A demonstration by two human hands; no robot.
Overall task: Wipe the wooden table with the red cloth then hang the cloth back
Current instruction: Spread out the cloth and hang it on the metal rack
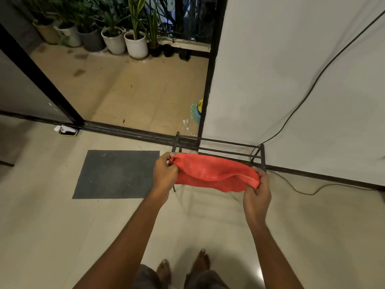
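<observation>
Far left, a small white-and-yellow object sits by the sliding door track. Next along, a grey mat lies flat on the floor. Now the left hand, grip closed, fingers pinching the left end of the red cloth. The cloth is stretched out, sagging a little, over the low black rack by the wall; touching the rail or not, cannot tell. The right hand has its grip curled round the right end. Far right, a black cable runs down the wall.
</observation>
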